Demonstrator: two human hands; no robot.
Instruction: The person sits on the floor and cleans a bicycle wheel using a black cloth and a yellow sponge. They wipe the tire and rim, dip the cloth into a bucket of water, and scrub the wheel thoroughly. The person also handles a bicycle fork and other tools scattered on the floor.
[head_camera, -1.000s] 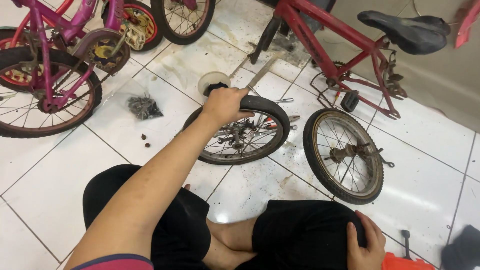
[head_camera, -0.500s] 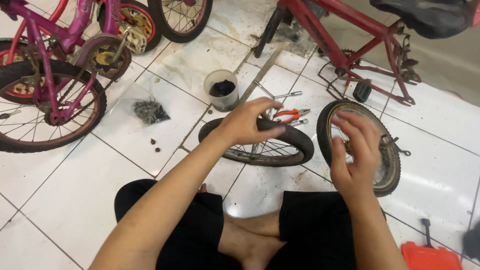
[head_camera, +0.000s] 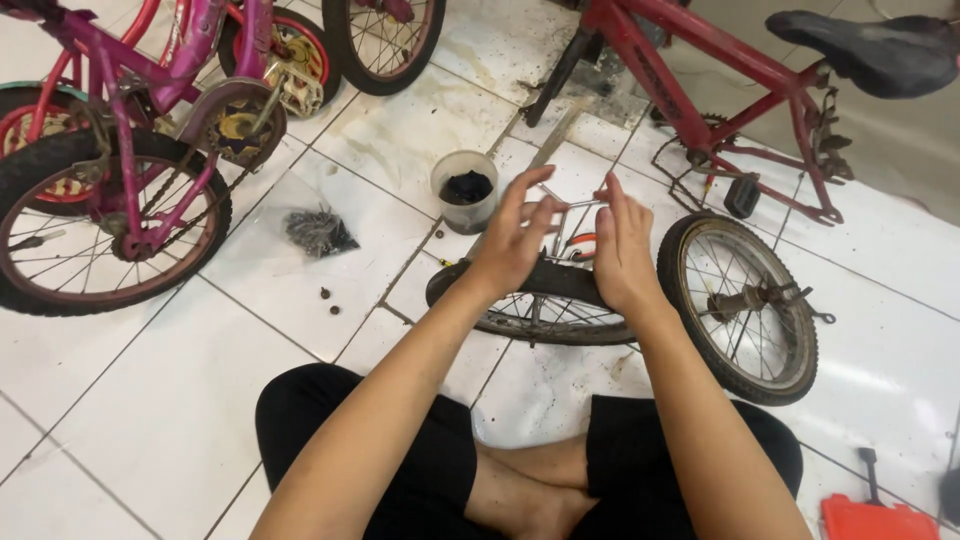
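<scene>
Now both hands hover above a wheel (head_camera: 545, 300) lying flat on the tiles; left hand (head_camera: 512, 243) has its fingers spread wide, holding nothing; right hand (head_camera: 622, 250) is flat, fingers straight and together, empty too; a second wheel (head_camera: 745, 300) lies just right; a cup (head_camera: 465, 190) stands beyond.

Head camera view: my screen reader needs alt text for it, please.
A seated person raises the left hand and right hand, open and empty, above a small bicycle wheel lying on the white tiled floor. Another wheel lies to the right, a grease cup behind.
</scene>
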